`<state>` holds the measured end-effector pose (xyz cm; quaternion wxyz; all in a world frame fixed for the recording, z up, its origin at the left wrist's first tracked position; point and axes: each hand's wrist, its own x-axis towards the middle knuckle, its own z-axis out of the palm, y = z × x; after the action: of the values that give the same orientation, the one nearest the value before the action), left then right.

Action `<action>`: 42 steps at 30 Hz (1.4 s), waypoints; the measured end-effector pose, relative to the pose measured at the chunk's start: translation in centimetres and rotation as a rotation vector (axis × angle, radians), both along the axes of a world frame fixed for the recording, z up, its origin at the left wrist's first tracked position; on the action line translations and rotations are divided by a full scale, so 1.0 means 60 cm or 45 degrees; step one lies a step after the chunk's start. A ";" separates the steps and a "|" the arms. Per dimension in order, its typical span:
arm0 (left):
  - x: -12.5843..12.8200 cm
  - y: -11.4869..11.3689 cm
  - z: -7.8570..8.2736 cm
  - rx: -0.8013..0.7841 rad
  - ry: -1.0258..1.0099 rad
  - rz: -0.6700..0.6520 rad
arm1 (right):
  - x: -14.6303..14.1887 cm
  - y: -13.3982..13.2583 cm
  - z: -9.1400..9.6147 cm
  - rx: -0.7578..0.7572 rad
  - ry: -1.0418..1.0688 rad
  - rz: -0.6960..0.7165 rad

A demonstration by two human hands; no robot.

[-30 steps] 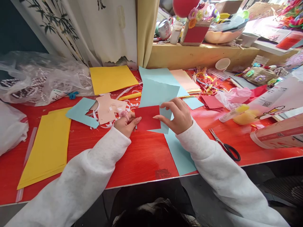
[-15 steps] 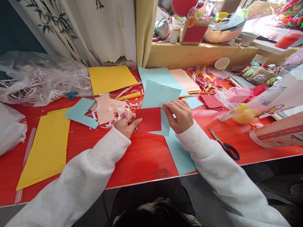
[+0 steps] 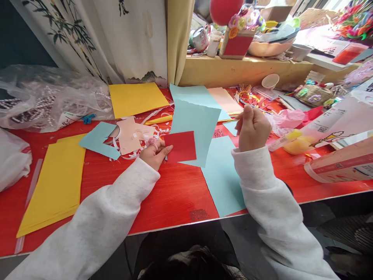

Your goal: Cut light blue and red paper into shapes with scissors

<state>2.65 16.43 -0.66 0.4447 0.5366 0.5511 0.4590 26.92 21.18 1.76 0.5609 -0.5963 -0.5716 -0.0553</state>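
Left hand (image 3: 153,153) pinching red card (image 3: 181,147), right hand (image 3: 253,127) curled closed, clear bag (image 3: 71,102) holding beads (image 3: 37,104)

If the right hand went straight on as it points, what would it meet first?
Probably the red and orange scraps beyond the right hand, though depth is unclear; it may pass above them.

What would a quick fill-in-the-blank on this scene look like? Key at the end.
1. The small red card is held by the person's ____ hand.
2. Behind the card is a torn-edged sheet coloured pale ____.
3. The tabletop is coloured ____.
4. The long sheets at the table's left end are ____.

Missing words: left; blue; red; yellow.
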 end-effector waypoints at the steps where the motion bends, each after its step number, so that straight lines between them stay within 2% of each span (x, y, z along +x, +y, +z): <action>1: 0.000 0.000 0.001 -0.006 -0.011 0.015 | 0.012 0.007 -0.001 -0.004 -0.020 -0.044; 3: 0.001 0.001 0.003 -0.005 -0.030 0.047 | 0.033 0.018 -0.007 -0.051 -0.020 -0.067; 5: 0.003 0.001 0.005 0.005 -0.056 0.091 | 0.043 0.024 -0.013 -0.192 0.052 0.042; 7: 0.004 0.001 0.007 0.010 -0.091 0.153 | 0.037 0.020 -0.017 -0.389 0.185 0.293; 10: 0.004 0.004 0.010 0.044 -0.169 0.239 | 0.000 -0.005 -0.016 -0.715 0.317 0.744; 13: 0.002 0.006 0.011 0.095 -0.248 0.265 | -0.059 -0.041 -0.012 -1.274 0.411 1.343; 15: 0.001 0.007 0.009 0.114 -0.242 0.239 | -0.094 -0.061 -0.011 -1.382 0.629 1.506; 18: 0.001 0.006 0.006 0.132 -0.143 0.176 | -0.121 -0.072 -0.014 -1.314 0.935 1.484; 24: 0.003 0.002 0.005 0.076 -0.037 0.126 | -0.120 -0.064 -0.016 -1.051 1.263 1.233; 27: 0.004 0.000 0.007 0.029 0.029 0.082 | -0.120 -0.059 -0.020 -1.018 1.272 1.174; 32: 0.008 -0.003 0.012 0.054 0.031 0.146 | -0.118 -0.057 -0.024 -1.126 1.160 1.355; 35: 0.010 -0.005 0.015 0.044 -0.001 0.175 | -0.119 -0.062 -0.018 -1.191 1.148 1.318; 38: 0.011 -0.006 0.017 0.028 -0.005 0.159 | -0.122 -0.063 -0.017 -1.118 1.203 1.234; 42: 0.008 -0.006 0.015 0.027 0.062 0.097 | -0.121 -0.058 -0.029 -1.058 1.193 1.272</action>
<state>3.15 16.08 0.26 0.4076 0.5308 0.5769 0.4683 19.68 17.71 0.03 0.4332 -0.3912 -0.4498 0.6760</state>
